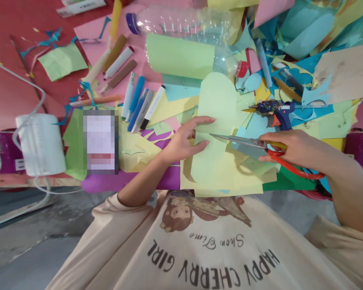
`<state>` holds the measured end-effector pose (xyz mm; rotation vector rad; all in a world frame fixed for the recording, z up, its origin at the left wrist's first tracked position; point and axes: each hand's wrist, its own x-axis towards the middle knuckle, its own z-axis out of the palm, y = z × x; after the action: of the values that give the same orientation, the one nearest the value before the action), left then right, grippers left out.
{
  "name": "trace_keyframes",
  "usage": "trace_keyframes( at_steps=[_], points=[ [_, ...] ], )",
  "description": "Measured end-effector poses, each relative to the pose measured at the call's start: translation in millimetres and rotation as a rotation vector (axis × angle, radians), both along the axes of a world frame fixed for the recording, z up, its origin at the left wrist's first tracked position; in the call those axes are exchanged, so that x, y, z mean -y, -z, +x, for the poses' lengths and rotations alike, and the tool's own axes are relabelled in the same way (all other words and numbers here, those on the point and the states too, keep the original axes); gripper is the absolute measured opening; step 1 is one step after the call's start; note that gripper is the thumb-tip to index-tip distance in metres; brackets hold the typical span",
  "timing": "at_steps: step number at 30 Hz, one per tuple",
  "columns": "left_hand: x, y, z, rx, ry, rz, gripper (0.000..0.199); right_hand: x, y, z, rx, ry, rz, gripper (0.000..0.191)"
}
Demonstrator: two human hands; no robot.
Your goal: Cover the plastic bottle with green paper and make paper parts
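Observation:
My right hand (pixel 282 147) grips a pair of scissors (pixel 248 141) with red and yellow handles. Their blades point left, with the tips over a light green paper strip (pixel 217 100) that has a rounded far end. My left hand (pixel 189 139) lies at the strip's left edge, index finger and thumb spread apart on the paper. A faint line runs across the strip between those two fingertips, near the scissor tips. Beyond the strip lies a clear plastic bottle (pixel 184 20), and closer in, another bottle wrapped in green paper (pixel 181 56) with a red cap.
Several markers (pixel 136 100) lie left of the strip, beside a blurred-out phone (pixel 100 141). A white box-shaped device (pixel 40 145) with a cable stands farther left. A blue glue gun (pixel 284 112) rests beyond my right hand. Coloured paper scraps (pixel 308 28) cover the far right.

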<state>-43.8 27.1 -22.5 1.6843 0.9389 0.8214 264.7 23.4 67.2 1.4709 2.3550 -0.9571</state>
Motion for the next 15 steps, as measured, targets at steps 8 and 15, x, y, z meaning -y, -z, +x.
trace_keyframes(
  at_steps=[8, 15],
  points=[
    [1.5, -0.2, -0.1, -0.008, 0.004, 0.029, 0.049, 1.0, -6.4, -2.4, 0.071, 0.0, -0.06, 0.051],
    [2.3, 1.1, 0.6, -0.018, 0.023, 0.062, 0.05, 3.0, -4.9, -5.2, 0.139, -0.024, -0.077, 0.056]
  ],
)
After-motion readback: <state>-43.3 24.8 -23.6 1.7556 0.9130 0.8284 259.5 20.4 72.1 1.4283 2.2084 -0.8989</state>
